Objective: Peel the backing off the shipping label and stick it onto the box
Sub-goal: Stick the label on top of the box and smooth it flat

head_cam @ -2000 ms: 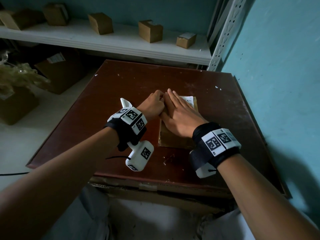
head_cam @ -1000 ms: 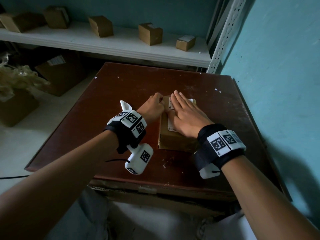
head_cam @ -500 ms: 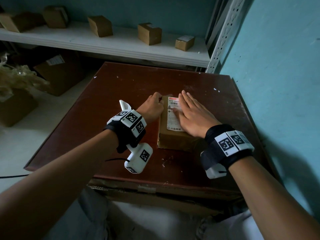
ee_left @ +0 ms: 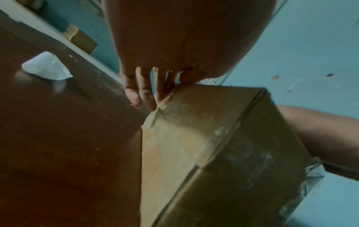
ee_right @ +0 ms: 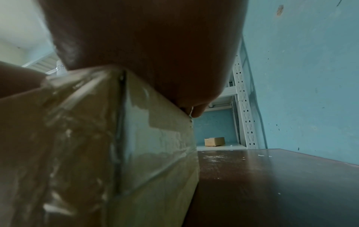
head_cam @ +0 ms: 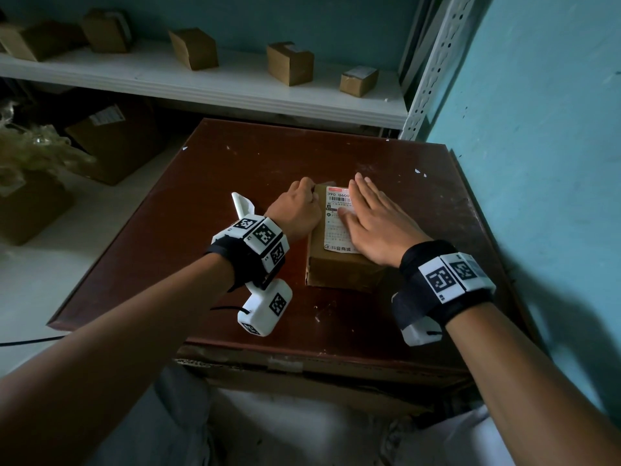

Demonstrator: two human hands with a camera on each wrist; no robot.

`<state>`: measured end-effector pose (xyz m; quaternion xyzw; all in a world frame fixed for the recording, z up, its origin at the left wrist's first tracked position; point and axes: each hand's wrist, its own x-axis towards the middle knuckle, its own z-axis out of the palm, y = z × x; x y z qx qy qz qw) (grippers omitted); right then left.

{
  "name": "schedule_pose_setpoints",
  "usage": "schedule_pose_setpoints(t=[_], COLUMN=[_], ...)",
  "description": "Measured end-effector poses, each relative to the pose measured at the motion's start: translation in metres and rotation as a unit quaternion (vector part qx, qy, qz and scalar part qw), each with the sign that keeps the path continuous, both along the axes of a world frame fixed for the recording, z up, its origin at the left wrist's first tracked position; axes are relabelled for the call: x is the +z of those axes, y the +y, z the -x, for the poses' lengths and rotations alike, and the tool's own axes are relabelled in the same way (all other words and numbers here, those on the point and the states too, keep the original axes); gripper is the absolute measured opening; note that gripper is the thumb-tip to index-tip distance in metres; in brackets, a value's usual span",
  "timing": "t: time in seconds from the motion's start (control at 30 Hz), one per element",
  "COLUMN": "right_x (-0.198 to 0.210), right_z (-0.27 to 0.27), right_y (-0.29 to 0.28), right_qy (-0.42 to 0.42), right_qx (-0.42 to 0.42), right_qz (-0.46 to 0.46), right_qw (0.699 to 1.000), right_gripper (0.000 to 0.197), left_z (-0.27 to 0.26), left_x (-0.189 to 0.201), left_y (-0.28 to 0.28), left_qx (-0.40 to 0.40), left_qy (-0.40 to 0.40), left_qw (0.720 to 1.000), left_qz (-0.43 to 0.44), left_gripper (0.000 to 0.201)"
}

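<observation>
A brown cardboard box (head_cam: pixel 339 267) lies on the dark red table (head_cam: pixel 235 169), with a white printed shipping label (head_cam: pixel 336 227) flat on its top. My right hand (head_cam: pixel 373 220) lies flat, fingers straight, pressing on the label's right part and the box top. My left hand (head_cam: pixel 299 210) holds the box at its far left corner. In the left wrist view its fingers (ee_left: pixel 139 92) reach down the side of the box (ee_left: pixel 213 145), with the thumb on the top edge. The curled white backing (head_cam: pixel 242 205) lies on the table left of that wrist.
A white shelf (head_cam: pixel 235 89) behind the table carries several small cardboard boxes (head_cam: pixel 290 62). A teal wall (head_cam: pixel 537 163) runs close along the table's right edge. Larger cartons (head_cam: pixel 114 142) stand on the floor at the left.
My right hand has slid to the right across the box top, uncovering most of the label. The left hand has stayed at the box's far left corner.
</observation>
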<state>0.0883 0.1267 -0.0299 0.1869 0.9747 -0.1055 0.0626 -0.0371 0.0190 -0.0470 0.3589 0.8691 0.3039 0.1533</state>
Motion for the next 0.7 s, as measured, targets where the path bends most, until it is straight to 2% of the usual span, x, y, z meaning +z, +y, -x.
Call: schedule_pose_setpoints(t=[0.2,0.7], right_x=[-0.002,-0.006], right_z=[-0.002,-0.014], right_y=[-0.001,-0.003], right_qy=[0.006,0.020], right_qx=[0.000,0.004], right_qz=[0.000,0.010], right_qw=[1.000,1.000], right_gripper=[0.063,0.064], left_z=[-0.002,-0.004], left_x=[-0.001,-0.002], left_y=[-0.001,0.000], left_qx=[-0.008,-0.009], left_qy=[0.039,0.052], left_qw=[0.999,0.999], left_qz=[0.013,0.001], left_gripper=[0.032,0.031])
